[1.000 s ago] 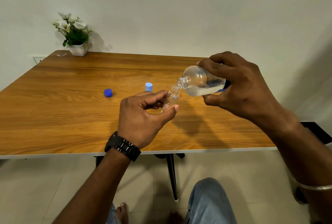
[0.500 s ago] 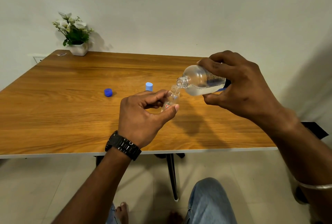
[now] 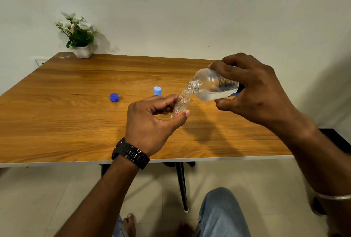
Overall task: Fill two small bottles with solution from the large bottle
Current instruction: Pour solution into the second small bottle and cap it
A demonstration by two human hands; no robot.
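Gripping the large bottle (image 3: 212,86) around its labelled body, the right hand (image 3: 254,92) holds it tipped almost level above the tabletop (image 3: 57,122), towards the right edge, with its open neck pointing left and slightly down. Clear solution lies pooled along the lower side of the bottle (it fills well under half of what shows). The fingers curl over the top of the bottle and the thumb presses from beneath. The bottle's mouth sits just above and touching, or nearly touching, the open mouth of a small bottle (image 3: 181,104); whether liquid is running between them cannot be told. The left hand (image 3: 152,122) pinches this small bottle between thumb and fingers, holding it a little tilted above the tabletop near its middle, a red-and-white mark showing on its label by the thumb tip. A black watch (image 3: 131,154) sits on the left wrist, and a thin bangle (image 3: 334,197) on the right forearm. A light blue cap (image 3: 157,91) stands on the tabletop just beyond the left hand, and a dark blue cap (image 3: 114,97) lies further left, well apart from it. A potted plant (image 3: 79,37) with white flowers stands at the far left corner, against the wall.
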